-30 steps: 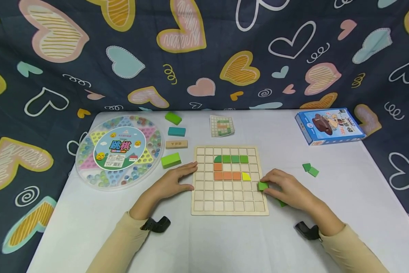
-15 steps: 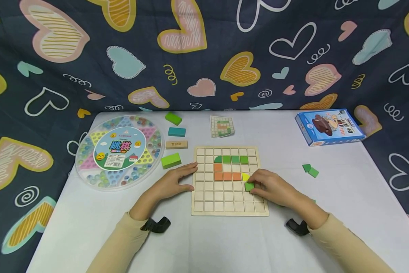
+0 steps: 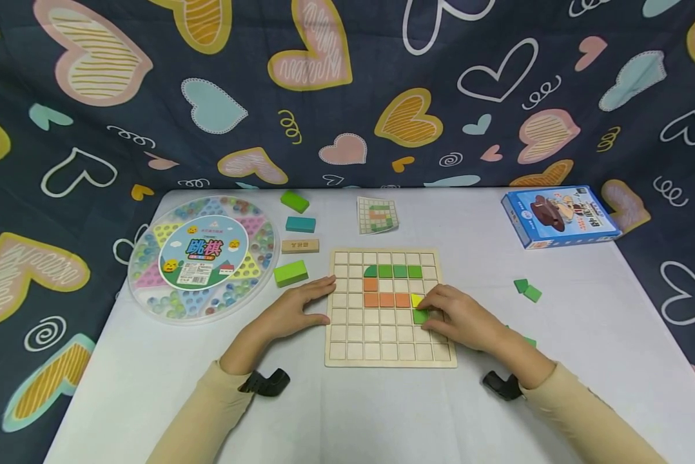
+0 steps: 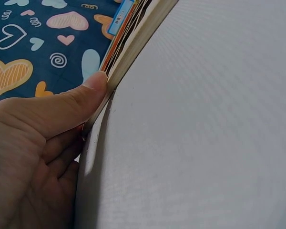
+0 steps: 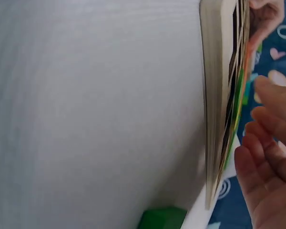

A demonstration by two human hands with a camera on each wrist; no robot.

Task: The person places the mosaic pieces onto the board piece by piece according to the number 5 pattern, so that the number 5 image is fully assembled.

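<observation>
A square wooden grid board [image 3: 385, 352] lies on the white table. Set in its cells are several green tiles [image 3: 400, 271], orange tiles [image 3: 386, 299] and a yellow tile [image 3: 416, 300]. My right hand [image 3: 466, 319] is over the board's right side, its thumb and forefinger pinching a green tile [image 3: 420, 316] at the cell just below the yellow one; the fingers partly cover both. Along the board's left edge, my left hand [image 3: 289, 309] steadies it with thumb and fingers spread. In the left wrist view the thumb [image 4: 96, 82] touches the board's edge.
Loose green tiles [image 3: 532, 292] lie right of the board, others partly under the right wrist. A pattern card [image 3: 377, 214] is behind the board. Several blocks [image 3: 291, 273] and a round marble game board [image 3: 204, 258] stand left. A blue box [image 3: 561, 215] is at the back right.
My right hand has carried the green tile leftward from the board's right edge onto the cell below the yellow tile. The left hand has stayed in place.
</observation>
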